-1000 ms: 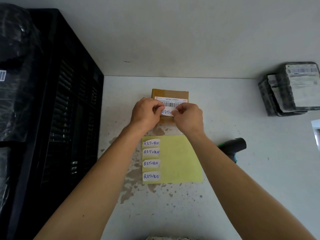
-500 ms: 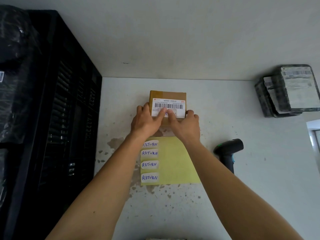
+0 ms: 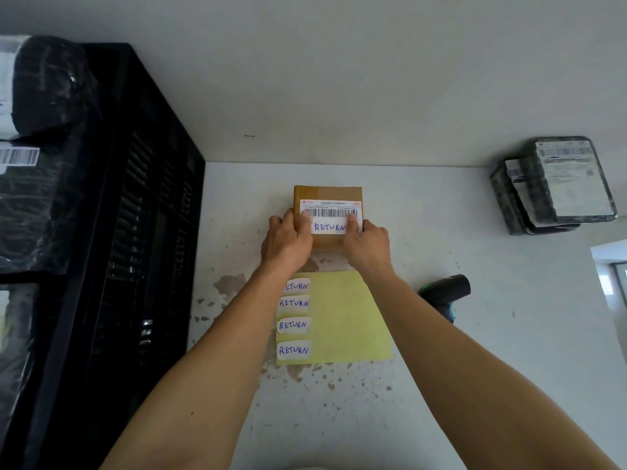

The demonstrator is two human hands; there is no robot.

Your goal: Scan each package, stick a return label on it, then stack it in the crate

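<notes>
Your left hand [image 3: 286,240] and right hand [image 3: 368,244] both grip the brown cardboard package [image 3: 327,195], thumbs pressed flat on either end of the handwritten RETURN label [image 3: 329,227] stuck just under its barcode. The package lies flat on the white table [image 3: 441,385], just beyond the yellow label sheet [image 3: 342,320]. The black crate [image 3: 135,232] stands left of the package, the barcode scanner [image 3: 446,295] to its right and nearer you.

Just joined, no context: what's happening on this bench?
A person is labelling a brown package on the white table. The left hand and right hand grip its sides, thumbs pressing the ends of a RETURN label stuck below the barcode. Four more labels sit on the yellow sheet. The scanner lies at right, the black crate at left.
</notes>
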